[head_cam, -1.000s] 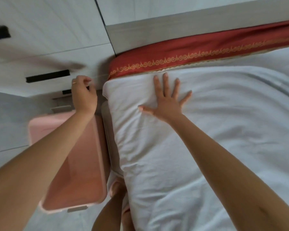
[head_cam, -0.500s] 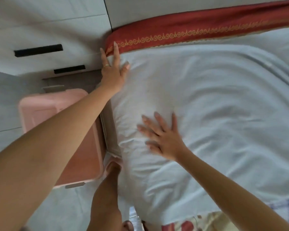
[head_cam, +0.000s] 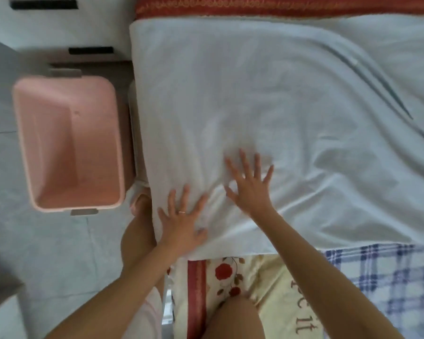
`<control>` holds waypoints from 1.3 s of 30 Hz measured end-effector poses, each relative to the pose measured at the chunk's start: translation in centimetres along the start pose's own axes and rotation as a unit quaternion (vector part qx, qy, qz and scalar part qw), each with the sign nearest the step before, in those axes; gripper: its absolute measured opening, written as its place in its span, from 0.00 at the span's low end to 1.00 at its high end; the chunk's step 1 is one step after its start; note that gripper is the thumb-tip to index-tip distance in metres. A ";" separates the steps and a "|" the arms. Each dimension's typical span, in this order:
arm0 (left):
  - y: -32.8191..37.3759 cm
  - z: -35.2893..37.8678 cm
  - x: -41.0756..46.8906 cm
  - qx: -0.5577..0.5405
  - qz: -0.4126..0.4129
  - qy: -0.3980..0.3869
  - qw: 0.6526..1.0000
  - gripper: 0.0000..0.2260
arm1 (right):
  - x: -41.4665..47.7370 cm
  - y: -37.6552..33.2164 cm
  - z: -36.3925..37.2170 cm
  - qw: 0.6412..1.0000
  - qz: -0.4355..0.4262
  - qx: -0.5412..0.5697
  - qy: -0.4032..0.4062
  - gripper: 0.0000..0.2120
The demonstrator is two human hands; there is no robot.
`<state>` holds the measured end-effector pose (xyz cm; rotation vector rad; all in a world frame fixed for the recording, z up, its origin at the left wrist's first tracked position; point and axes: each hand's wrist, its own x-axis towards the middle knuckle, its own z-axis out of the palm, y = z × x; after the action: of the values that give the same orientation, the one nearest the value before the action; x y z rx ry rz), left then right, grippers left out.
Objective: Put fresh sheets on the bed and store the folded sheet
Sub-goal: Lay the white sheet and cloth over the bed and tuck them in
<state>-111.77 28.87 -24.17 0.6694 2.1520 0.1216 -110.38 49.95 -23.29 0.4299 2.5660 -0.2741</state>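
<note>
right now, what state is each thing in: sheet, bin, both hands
white sheet, spread out, wrinkled, near edge leaves patterned bedding uncovered
pink bin, upright on the floor, no lid on
left hand, flat, fingers spread, pressing the sheet near its corner
right hand, flat, fingers spread on the sheet

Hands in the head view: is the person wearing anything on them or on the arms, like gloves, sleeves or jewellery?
The left hand wears a thin ring on one finger. The right hand shows no ring. No gloves, watch or bracelet show. The left forearm and the right forearm are bare, with no sleeves in view.
</note>
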 end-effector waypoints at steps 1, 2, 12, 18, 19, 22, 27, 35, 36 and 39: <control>0.0 1.3 -1.7 0.005 0.006 -0.031 0.999 0.43 | 1.1 -1.1 -0.8 0.999 -0.031 0.007 0.011 0.32; 0.6 2.5 -3.9 0.014 0.008 -0.058 0.998 0.43 | 1.2 -2.0 -1.2 0.998 -0.058 0.025 0.030 0.32; 0.3 5.1 -6.4 0.026 -0.099 0.115 0.988 0.29 | -7.7 -0.6 8.3 0.964 -0.249 -0.070 -0.059 0.35; -0.2 6.7 -7.5 0.015 -0.063 0.169 0.983 0.19 | -15.7 2.9 9.6 0.895 -0.406 -0.057 -0.176 0.23; -0.4 7.3 -8.0 -0.001 -0.056 0.169 0.984 0.18 | -15.3 2.7 8.4 0.906 -0.371 0.001 -0.202 0.16; -1.2 8.0 -8.7 -0.050 -0.046 0.182 0.981 0.14 | -12.4 2.0 4.4 0.947 -0.210 0.182 -0.160 0.13; -1.0 7.6 -8.8 -0.201 -0.066 0.160 0.964 0.14 | -5.8 0.0 2.0 0.961 -0.119 0.227 0.101 0.20; 1.8 3.7 -8.6 -0.129 -0.323 -0.013 0.938 0.24 | -8.0 1.4 8.9 0.962 -0.264 -0.072 0.024 0.28; 3.1 2.9 -7.8 -0.113 -0.285 0.029 0.951 0.28 | -9.9 4.5 10.1 0.951 -0.290 -0.107 0.013 0.27; 6.0 1.1 -4.9 -0.085 -0.175 0.057 0.979 0.36 | -15.4 13.8 11.5 0.972 -0.199 -0.121 0.034 0.26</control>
<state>-106.06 31.37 -19.51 0.1840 2.3023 0.1563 -87.65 55.81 -26.43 -0.1731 2.6934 -0.0846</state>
